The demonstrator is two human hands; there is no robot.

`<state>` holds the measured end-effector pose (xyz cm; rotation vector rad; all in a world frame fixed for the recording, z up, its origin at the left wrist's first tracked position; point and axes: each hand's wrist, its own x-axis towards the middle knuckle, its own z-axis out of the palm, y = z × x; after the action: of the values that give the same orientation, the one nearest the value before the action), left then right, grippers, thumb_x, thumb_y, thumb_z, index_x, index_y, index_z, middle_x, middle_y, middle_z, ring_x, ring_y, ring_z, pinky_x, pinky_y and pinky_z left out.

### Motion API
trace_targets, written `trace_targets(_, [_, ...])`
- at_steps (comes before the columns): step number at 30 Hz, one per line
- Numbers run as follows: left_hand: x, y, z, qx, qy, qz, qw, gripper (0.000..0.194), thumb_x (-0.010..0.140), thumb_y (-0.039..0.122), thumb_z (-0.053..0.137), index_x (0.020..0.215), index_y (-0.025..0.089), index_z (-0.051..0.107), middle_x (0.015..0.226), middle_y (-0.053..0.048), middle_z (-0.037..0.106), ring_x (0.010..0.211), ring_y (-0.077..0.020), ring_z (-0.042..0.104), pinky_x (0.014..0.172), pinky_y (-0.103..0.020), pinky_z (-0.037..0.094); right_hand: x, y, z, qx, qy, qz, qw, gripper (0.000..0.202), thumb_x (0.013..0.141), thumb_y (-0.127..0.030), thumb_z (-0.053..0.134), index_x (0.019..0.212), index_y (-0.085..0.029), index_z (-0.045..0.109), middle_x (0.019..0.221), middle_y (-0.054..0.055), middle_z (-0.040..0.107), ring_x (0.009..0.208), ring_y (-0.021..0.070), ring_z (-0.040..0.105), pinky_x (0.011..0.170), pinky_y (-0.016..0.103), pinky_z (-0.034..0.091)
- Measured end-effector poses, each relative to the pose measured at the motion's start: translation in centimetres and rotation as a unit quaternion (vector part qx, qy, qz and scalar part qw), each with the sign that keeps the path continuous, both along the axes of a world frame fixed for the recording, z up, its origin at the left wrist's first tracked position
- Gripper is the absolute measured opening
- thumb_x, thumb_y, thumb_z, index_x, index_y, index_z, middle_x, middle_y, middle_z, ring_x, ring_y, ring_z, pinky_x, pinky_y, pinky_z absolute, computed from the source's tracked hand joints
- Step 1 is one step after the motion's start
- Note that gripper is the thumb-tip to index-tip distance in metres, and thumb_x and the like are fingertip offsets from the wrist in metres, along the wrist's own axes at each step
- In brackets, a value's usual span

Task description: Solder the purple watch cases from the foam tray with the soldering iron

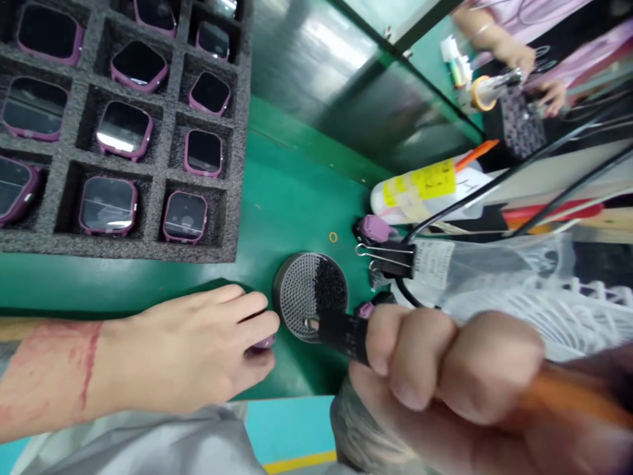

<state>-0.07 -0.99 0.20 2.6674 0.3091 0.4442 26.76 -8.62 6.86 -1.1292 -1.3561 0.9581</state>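
My left hand [202, 343] rests on the green table, its fingers curled round a small purple watch case [266, 342], mostly hidden beneath them. In the right foreground my right hand [445, 376] is closed round a black and orange screwdriver-like tool [343, 333]. The tool's metal tip lies over the lower right of a round metal dish [297, 297] with a perforated surface. Small black pieces [330, 284], perhaps screws, cover the dish's right part. The dish stands between my two hands.
A grey foam tray [227, 231] of purple watches fills the upper left. Further right are a small orange ring [333, 237], a white bottle [420, 191], a black binder clip [395, 259], cables and plastic bags [494, 270]. Another person's hands [517, 56] work at the top right.
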Motion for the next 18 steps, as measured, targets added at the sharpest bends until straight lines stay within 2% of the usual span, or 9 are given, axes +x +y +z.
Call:
trace_targets(2, [-0.2, 0.1, 0.0, -0.001, -0.013, -0.022, 1.0, 0.014, 0.113, 0.028, 0.087, 0.102, 0.024, 0.078, 0.13, -0.01, 0.079, 0.122, -0.03, 0.069, 0.1, -0.043, 0.059, 0.3, 1.0, -0.1, 0.001, 0.012, -0.014, 1.0, 0.059, 0.085, -0.036, 0.114, 0.118, -0.039, 0.066, 0.083, -0.009, 0.056, 0.063, 0.0181, 0.06, 0.063, 0.043, 0.067])
trace_targets(4, [-0.5, 0.3, 0.1, -0.008, -0.036, -0.039, 0.999, 0.014, 0.113, 0.026, 0.083, 0.1, 0.024, 0.079, 0.143, -0.013, 0.08, 0.143, -0.0341, 0.067, 0.12, -0.045, 0.058, 0.5, 2.0, -0.5, 0.006, 0.024, -0.027, 0.999, 0.058, 0.085, -0.038, 0.114, 0.12, -0.039, 0.068, 0.082, -0.008, 0.06, 0.062, 0.0188, 0.062, 0.061, 0.043, 0.067])
trace_targets(6, [-0.6, 0.5, 0.3, -0.022, -0.054, -0.037, 0.998, 0.009, 0.111, 0.022, 0.076, 0.104, 0.022, 0.081, 0.147, -0.015, 0.08, 0.149, -0.0363, 0.065, 0.129, -0.049, 0.055, 0.5, 2.9, -1.0, 0.024, 0.05, -0.03, 0.998, 0.049, 0.093, -0.038, 0.108, 0.123, -0.04, 0.07, 0.079, -0.009, 0.06, 0.056, 0.0171, 0.061, 0.058, 0.04, 0.066])
trace_targets(10, [-0.3, 0.4, 0.2, -0.024, -0.068, 0.03, 0.997, 0.016, 0.114, 0.017, 0.068, 0.118, 0.018, 0.083, 0.135, -0.014, 0.083, 0.129, -0.0355, 0.073, 0.115, -0.054, 0.059, 0.1, 4.1, -1.8, 0.061, 0.098, 0.002, 0.993, 0.022, 0.114, -0.03, 0.085, 0.133, -0.039, 0.079, 0.076, -0.011, 0.063, 0.051, 0.0136, 0.061, 0.055, 0.036, 0.065])
trace_targets(12, [-0.1, 0.1, -0.2, -0.013, -0.057, 0.051, 0.997, 0.015, 0.118, 0.019, 0.069, 0.122, 0.016, 0.083, 0.129, -0.013, 0.084, 0.124, -0.0349, 0.074, 0.109, -0.054, 0.059, -0.2, 4.3, -2.0, 0.071, 0.103, 0.011, 0.992, 0.023, 0.117, -0.026, 0.079, 0.138, -0.037, 0.08, 0.078, -0.01, 0.064, 0.054, 0.0122, 0.063, 0.058, 0.035, 0.066])
trace_targets(15, [0.0, -0.1, -0.7, -0.002, -0.041, 0.045, 0.998, 0.014, 0.119, 0.019, 0.072, 0.129, 0.015, 0.082, 0.13, -0.011, 0.085, 0.123, -0.0339, 0.075, 0.111, -0.054, 0.057, -0.9, 4.3, -2.4, 0.079, 0.102, 0.019, 0.991, 0.022, 0.119, -0.024, 0.076, 0.137, -0.034, 0.079, 0.081, -0.01, 0.063, 0.059, 0.0112, 0.063, 0.061, 0.033, 0.064])
trace_targets(18, [-0.2, 0.0, -0.8, -0.007, -0.049, 0.04, 0.998, 0.015, 0.122, 0.017, 0.071, 0.132, 0.016, 0.083, 0.129, -0.01, 0.085, 0.121, -0.0327, 0.075, 0.106, -0.052, 0.057, -2.0, 4.4, -3.0, 0.119, 0.113, -0.007, 0.986, 0.018, 0.119, -0.023, 0.075, 0.135, -0.031, 0.076, 0.081, -0.011, 0.059, 0.057, 0.0091, 0.057, 0.057, 0.031, 0.058])
